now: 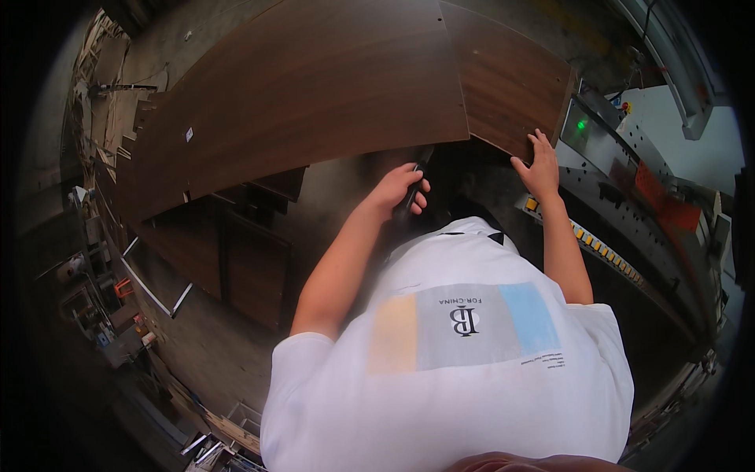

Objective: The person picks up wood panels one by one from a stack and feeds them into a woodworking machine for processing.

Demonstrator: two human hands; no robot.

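My left hand (399, 190) is wrapped round a slim black hand tool (411, 193) just short of a large brown wood-grain panel (338, 79). The tool's upper end reaches close to the panel's near edge; what kind it is does not show clearly. Over on the right, a smaller brown panel (507, 79) meets or overlaps the large one along a straight seam. With its fingers stretched out, my right hand (540, 169) rests at the near right corner of that smaller panel, holding nothing.
To the right runs a machine (621, 145) with a lit green button (581, 124) and a row of yellow blocks (602, 248). More dark panels (255, 267) stand below the large panel at left. A pale metal frame (161, 303) sits near them, and wood offcuts (122, 130) lie farther left.
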